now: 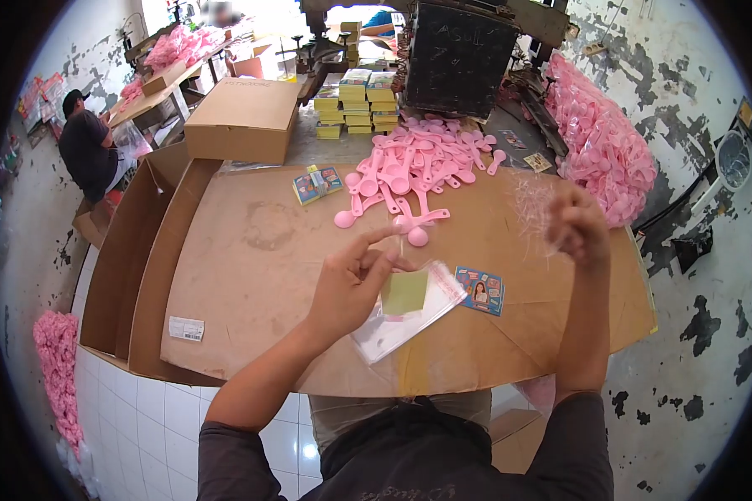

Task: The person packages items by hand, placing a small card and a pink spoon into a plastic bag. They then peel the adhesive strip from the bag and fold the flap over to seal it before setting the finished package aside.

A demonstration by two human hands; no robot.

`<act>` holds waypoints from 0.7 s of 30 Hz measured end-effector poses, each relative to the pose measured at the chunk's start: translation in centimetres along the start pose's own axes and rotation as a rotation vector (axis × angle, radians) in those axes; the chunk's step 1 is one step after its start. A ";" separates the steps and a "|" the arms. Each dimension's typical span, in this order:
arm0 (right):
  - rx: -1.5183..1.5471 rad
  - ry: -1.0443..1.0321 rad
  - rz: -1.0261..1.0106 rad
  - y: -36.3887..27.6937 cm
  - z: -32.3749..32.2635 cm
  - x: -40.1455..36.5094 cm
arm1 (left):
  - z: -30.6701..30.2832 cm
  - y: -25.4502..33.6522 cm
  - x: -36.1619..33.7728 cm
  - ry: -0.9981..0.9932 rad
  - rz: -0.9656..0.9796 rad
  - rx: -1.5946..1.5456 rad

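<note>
Left hand (pixel 355 282) pinches the bagged green card (pixel 406 294); right hand (pixel 578 225) curls, hold unclear.
Pink spoons (pixel 403 167) lie at its one o'clock, nearer the left hand; bag stack (pixel 384 340) runs eight-to-two lengthwise.

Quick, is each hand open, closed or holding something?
Left hand: partly closed beside the green card; any hold unclear.
Right hand: curled but blurred; can't tell whether it's holding anything.
</note>
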State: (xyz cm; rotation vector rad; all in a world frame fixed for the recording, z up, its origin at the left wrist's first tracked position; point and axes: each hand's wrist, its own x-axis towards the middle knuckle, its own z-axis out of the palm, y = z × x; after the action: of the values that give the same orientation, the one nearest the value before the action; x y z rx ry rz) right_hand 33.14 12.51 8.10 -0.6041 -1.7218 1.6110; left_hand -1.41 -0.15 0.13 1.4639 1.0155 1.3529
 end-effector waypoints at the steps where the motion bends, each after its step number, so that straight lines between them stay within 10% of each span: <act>1: -0.122 0.110 0.013 0.5 -2.3 0.1 | -0.1 -0.1 0.1 0.006 -0.007 -0.026; 4: -0.489 0.446 0.059 4.9 -10.7 -1.0 | 0.0 -0.6 0.3 0.035 0.026 -0.032; 5: -1.480 0.527 -0.022 10.3 -16.7 -3.5 | 0.1 -0.5 0.3 0.037 0.009 -0.028; 8: -1.655 0.666 -0.098 7.7 -11.7 -3.7 | 0.2 -0.4 0.4 0.045 -0.015 -0.026; 21: -0.215 -0.043 -0.028 8.4 12.8 2.5 | 0.4 -1.0 0.4 0.035 -0.064 -0.098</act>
State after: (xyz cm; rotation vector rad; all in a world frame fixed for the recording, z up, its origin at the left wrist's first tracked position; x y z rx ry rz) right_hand 20.91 6.91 0.44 -0.6488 -1.9430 1.4396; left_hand -0.94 0.50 -0.76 1.3285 0.9957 1.3677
